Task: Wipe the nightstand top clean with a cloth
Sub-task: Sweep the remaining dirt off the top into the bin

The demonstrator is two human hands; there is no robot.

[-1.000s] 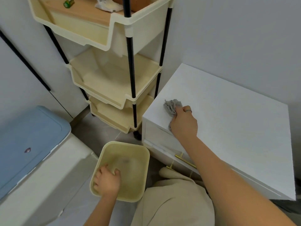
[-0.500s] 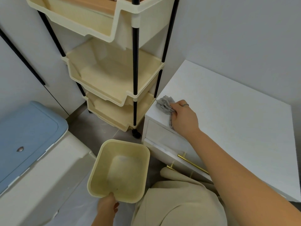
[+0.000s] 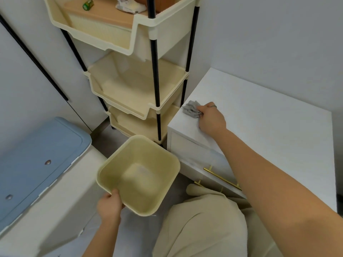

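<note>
At the centre right of the frame, a small crumpled grey cloth (image 3: 192, 109) lies on the white rectangular nightstand top (image 3: 269, 130), close to that surface's left edge. The right hand (image 3: 211, 118) rests on the top with its fingers curled round the cloth's right end, clamping it. The cloth looks soft, light and limp, so it should bunch easily. A flat palm pressing over its middle would likely wipe better than a pinch at one end. In the lower centre, the left hand (image 3: 109, 204) grips the near rim of a cream square plastic bin (image 3: 115, 175), thumb inside. A cream three-tier plastic shelf trolley (image 3: 167, 95) stands at upper centre. A small green item (image 3: 88, 4) on its top tier carries a label too small to read, and no other writing shows.
</note>
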